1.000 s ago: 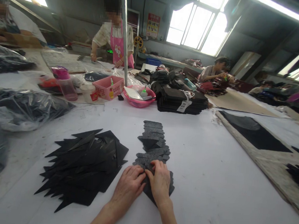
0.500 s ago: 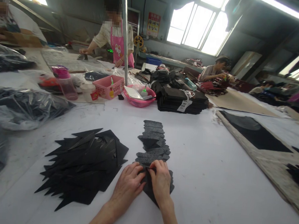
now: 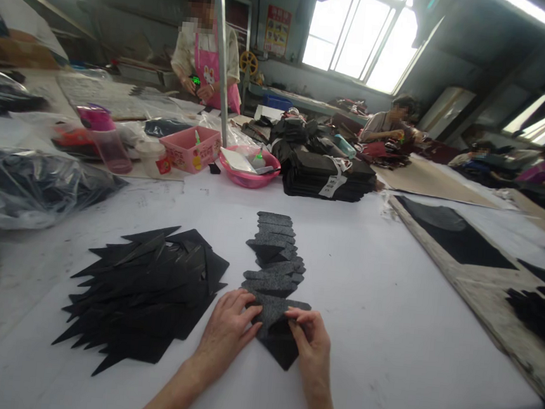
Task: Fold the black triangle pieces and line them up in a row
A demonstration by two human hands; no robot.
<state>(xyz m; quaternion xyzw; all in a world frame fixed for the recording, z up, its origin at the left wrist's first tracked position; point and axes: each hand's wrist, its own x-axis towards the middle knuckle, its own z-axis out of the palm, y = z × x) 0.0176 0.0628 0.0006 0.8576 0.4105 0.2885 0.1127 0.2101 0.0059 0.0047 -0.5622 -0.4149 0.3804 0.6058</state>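
Note:
A black fabric piece (image 3: 283,353) with a pointed lower end lies on the white table, a speckled grey strip (image 3: 270,307) across its upper part. At its left edge, my left hand (image 3: 226,324) holds it with bent fingers and thumb. On the other side my right hand (image 3: 313,345) pinches its right edge between thumb and fingers, lifting it a little. Beyond my hands runs an overlapping row of speckled grey strips (image 3: 277,230), with a dark pointed flap showing partway along. Left of my hands lies a heap of black pointed pieces (image 3: 145,289).
At the back stand a pink basket (image 3: 191,150), a pink basin (image 3: 249,178), a lidded cup (image 3: 110,146) and tied black bundles (image 3: 327,174). Plastic-wrapped material (image 3: 30,186) lies left. A board (image 3: 465,291) runs along the right. Several co-workers are farther back.
My right hand has moved right, drawing the piece's right edge outward and uncovering the grey strip. My left hand stays by the left edge. The view has shifted slightly.

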